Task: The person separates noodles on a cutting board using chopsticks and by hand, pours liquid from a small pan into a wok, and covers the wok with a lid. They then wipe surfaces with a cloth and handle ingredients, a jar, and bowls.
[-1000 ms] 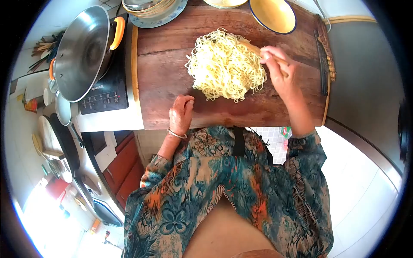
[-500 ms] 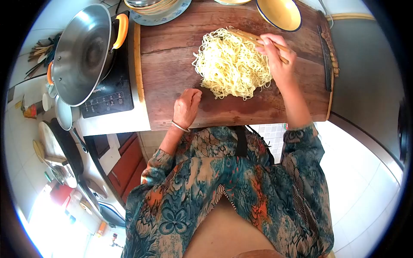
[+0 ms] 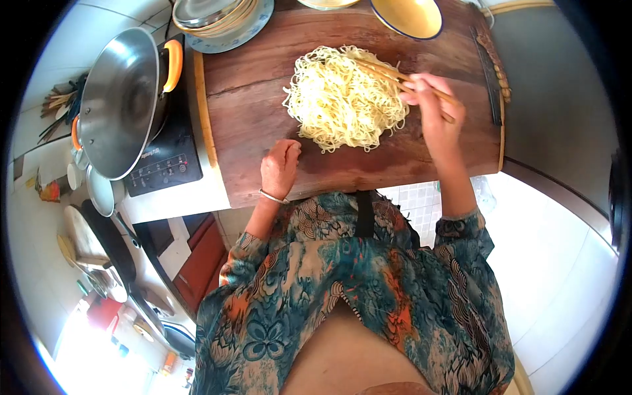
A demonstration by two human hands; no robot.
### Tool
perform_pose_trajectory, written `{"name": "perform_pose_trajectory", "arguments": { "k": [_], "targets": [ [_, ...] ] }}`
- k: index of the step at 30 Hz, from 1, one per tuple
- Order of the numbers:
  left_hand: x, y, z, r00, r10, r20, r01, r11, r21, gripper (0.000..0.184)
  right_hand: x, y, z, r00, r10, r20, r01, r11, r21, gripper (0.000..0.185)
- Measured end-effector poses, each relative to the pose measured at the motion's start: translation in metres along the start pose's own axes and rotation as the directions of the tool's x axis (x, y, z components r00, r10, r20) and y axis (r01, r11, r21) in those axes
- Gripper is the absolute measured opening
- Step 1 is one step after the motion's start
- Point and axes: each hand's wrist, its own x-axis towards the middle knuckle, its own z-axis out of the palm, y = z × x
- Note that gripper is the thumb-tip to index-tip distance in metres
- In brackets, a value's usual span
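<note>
A heap of pale yellow noodles lies loose on a brown wooden board. My right hand is closed around a pair of wooden chopsticks, just right of the heap. Their tips reach into the upper right part of the noodles, where strands hide the very ends. My left hand rests as a loose fist on the board, below and left of the noodles, without touching them. Nothing shows between its curled fingers.
A wok with orange handles stands on a black induction cooker at left. Stacked plates and a yellow bowl sit along the board's far side. At the right edge lies a dark long tool.
The view has shifted a little. My right hand has come down and toward me, and the chopstick tips have moved from the heap's far edge into the noodles. My left hand stays in place.
</note>
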Motion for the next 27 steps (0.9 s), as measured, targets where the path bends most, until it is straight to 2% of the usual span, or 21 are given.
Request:
{"name": "perform_pose_trajectory", "arguments": {
  "k": [2,3,6,7,10,13,16,17,18,20,23,26,27],
  "targets": [
    [0.0,-0.004,-0.001,1.0,0.007,0.017,-0.007,1.0,0.016,0.016,-0.005,-0.009,-0.016,0.989,0.064,-0.136,-0.054,0.996,0.07,0.016],
    [0.0,-0.004,-0.002,1.0,-0.008,0.014,0.008,1.0,0.014,0.016,-0.008,-0.006,-0.023,0.979,0.079,-0.186,-0.074,0.997,0.032,0.016],
    [0.002,-0.004,-0.003,0.997,-0.074,0.028,0.075,0.997,-0.028,0.017,-0.019,0.022,-0.037,0.993,-0.005,-0.121,-0.022,0.976,-0.215,0.016],
    [0.001,-0.006,-0.004,0.994,-0.101,0.039,0.103,0.994,-0.044,0.017,-0.029,0.028,-0.033,0.998,0.001,-0.058,-0.012,0.982,-0.187,0.016],
    [0.003,0.008,-0.004,0.999,-0.035,0.004,0.035,0.997,-0.071,0.017,-0.042,0.016,-0.017,0.981,-0.172,0.084,0.189,0.941,-0.281,0.016],
    [0.008,0.024,-0.006,0.999,0.032,-0.005,-0.032,0.995,-0.099,0.016,-0.039,0.016,-0.029,0.996,0.005,-0.084,-0.01,0.998,-0.056,0.018],
    [0.011,0.019,0.002,0.999,0.036,-0.022,-0.039,0.987,-0.157,0.014,-0.038,0.023,-0.029,0.998,-0.047,-0.048,0.041,0.993,-0.11,0.018],
    [0.011,0.017,0.001,0.999,0.03,-0.018,-0.032,0.988,-0.151,0.013,-0.043,0.02,-0.022,0.999,-0.003,0.034,0.007,0.992,-0.128,0.018],
    [0.01,0.018,0.003,0.999,0.026,-0.027,-0.03,0.988,-0.154,0.013,-0.045,0.016,-0.013,0.982,-0.17,0.078,0.181,0.971,-0.157,0.018],
    [0.006,0.017,0.005,0.999,0.015,-0.044,-0.021,0.987,-0.157,0.013,-0.05,0.015,-0.016,0.984,-0.131,0.116,0.147,0.979,-0.142,0.016],
    [0.003,0.008,-0.002,0.998,-0.029,-0.052,0.02,0.986,-0.168,0.014,-0.04,-0.008,-0.023,0.999,0.032,-0.009,-0.032,0.999,-0.041,0.018],
    [-0.003,0.002,-0.002,0.996,-0.051,-0.073,0.038,0.985,-0.167,0.014,-0.035,-0.024,-0.014,0.98,0.182,-0.077,-0.176,0.982,0.073,0.02],
    [-0.003,0.0,-0.002,0.995,-0.053,-0.082,0.039,0.986,-0.162,0.014,-0.037,-0.018,-0.007,0.973,0.226,-0.056,-0.218,0.969,0.118,0.021]
  ]
}}
